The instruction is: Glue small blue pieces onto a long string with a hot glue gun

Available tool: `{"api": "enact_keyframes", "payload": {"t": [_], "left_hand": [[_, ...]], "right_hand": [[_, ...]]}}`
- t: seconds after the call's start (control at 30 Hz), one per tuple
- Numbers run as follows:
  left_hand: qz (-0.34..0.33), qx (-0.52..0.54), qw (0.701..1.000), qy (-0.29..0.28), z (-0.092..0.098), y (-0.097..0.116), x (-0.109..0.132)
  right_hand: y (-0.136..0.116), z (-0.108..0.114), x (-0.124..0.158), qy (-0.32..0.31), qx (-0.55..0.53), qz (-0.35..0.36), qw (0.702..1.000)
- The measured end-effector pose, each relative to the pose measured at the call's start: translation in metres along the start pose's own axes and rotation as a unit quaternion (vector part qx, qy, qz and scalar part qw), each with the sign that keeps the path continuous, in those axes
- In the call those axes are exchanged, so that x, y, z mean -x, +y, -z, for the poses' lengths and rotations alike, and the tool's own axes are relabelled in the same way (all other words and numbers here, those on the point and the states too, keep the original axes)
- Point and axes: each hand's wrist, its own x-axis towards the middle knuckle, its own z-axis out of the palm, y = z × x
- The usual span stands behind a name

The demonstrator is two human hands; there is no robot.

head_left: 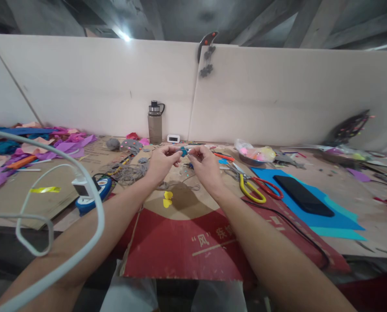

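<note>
Cable [98,216], teal piece [183,151] (pinched) between both grips [162,162] [204,165]

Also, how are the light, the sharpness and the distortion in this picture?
Head view: lamp glares at top; left hand and right hand, pinching a blue piece, throw a soft shadow on the cardboard; the near cable is blurred; corners look stretched.

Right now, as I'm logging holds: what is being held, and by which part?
A small teal piece, pinched at opposite edges: one side by the left hand, the other by the right hand.
</note>
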Motion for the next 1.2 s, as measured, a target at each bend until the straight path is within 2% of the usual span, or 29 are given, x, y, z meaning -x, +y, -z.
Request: {"api": "enact_keyframes", "payload": {"t": [0.23,0.47,0.63,0.73,0.83,0.97,1.07,1.2], "left_hand": [[-0.002,0.005,1.0,0.004,-0.002,0.0,0.001],[0.009,-0.004,1.0,0.003,-0.003,0.007,0.003],[0.009,-0.005,1.0,0.002,-0.003,0.003,0.002],[-0.001,-0.018,1.0,0.003,-0.002,0.001,0.002],[-0.006,-0.041,0.999,0.006,-0.002,0.004,0.003],[-0.016,-0.069,0.998,-0.001,-0.002,0.007,0.005],[-0.024,-0.068,0.997,-0.004,-0.004,0.005,0.005],[-0.016,-0.051,0.999,0.003,-0.005,0.002,0.005]], "right_hand": [[-0.005,0.005,0.001,0.012,0.053,0.047,0.997],[-0.004,0.004,0.002,0.031,0.065,0.045,0.996],[-0.004,0.006,0.001,0.033,0.067,0.039,0.996],[-0.004,0.006,0.0,0.025,0.042,0.009,0.999],[-0.002,0.002,-0.001,-0.012,-0.075,-0.072,0.995],[-0.001,-0.003,-0.001,-0.04,-0.255,-0.187,0.948],[-0.002,-0.005,0.0,-0.036,-0.246,-0.203,0.947],[-0.004,-0.004,0.0,-0.024,-0.136,-0.143,0.98]]}}
